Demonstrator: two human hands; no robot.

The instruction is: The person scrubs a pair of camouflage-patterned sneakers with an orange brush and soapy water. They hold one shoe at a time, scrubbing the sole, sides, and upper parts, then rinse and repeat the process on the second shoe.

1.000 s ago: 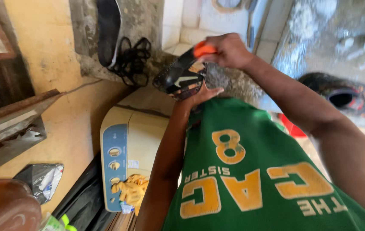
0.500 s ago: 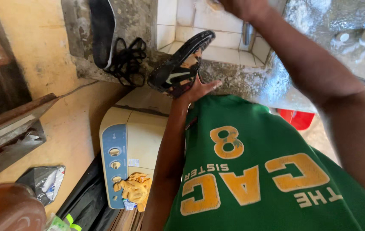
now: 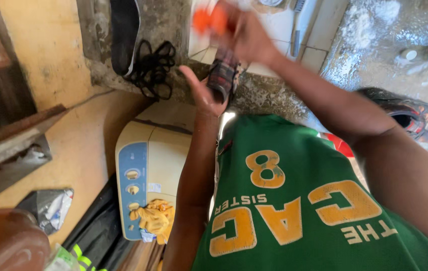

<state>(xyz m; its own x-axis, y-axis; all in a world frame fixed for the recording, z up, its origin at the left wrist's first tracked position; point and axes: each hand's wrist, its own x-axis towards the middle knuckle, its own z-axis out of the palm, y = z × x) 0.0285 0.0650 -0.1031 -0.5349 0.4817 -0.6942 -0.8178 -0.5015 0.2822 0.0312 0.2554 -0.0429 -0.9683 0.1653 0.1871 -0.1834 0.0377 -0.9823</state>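
The left hand (image 3: 205,95) cups its palm and fingers against a dark shoe with a checked lining (image 3: 222,76), holding it from below and from the left. The shoe stands nearly on end, its long axis running up and down in the head view; which end is the toe is too blurred to tell. The right hand (image 3: 246,37), just above the shoe's upper end, is closed around a small orange object (image 3: 205,21), blurred. Both hover over the rough grey concrete ledge (image 3: 274,100), beside a tangle of black laces (image 3: 153,68).
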